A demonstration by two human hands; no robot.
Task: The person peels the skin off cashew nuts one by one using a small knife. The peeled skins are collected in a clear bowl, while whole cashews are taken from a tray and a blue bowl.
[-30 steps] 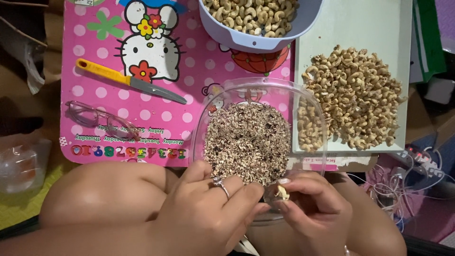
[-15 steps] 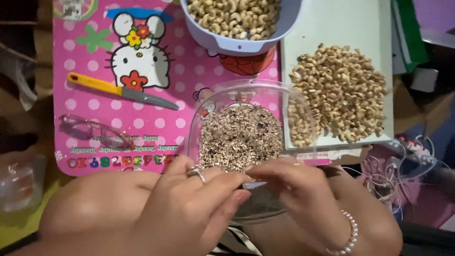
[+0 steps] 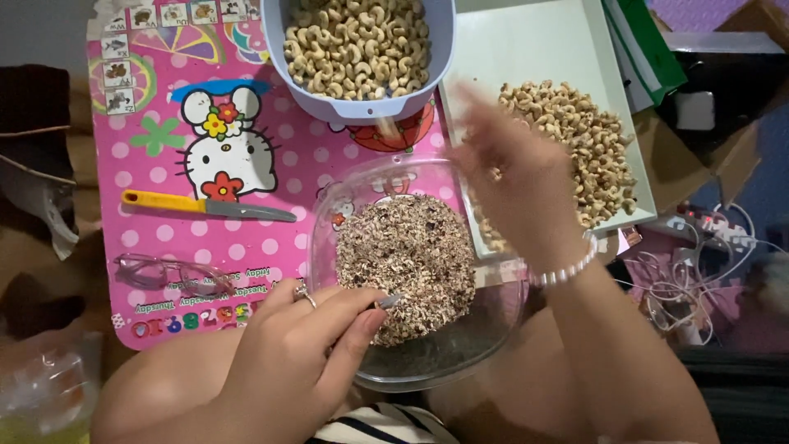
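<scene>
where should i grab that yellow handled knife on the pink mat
Take the knife by its yellow handle at the left end, coming from above. It lies flat and apart from other things on the pink mat, with its grey blade pointing right, toward the clear bowl.

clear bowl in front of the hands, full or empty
Partly full. The clear bowl holds a mound of brownish flaky husks heaped at its middle and far side, while its near rim area shows bare transparent plastic.

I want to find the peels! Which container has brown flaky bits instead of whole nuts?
The clear bowl nearest the person, under the left hand. The blue tub and white tray hold whole pale cashews.
</scene>
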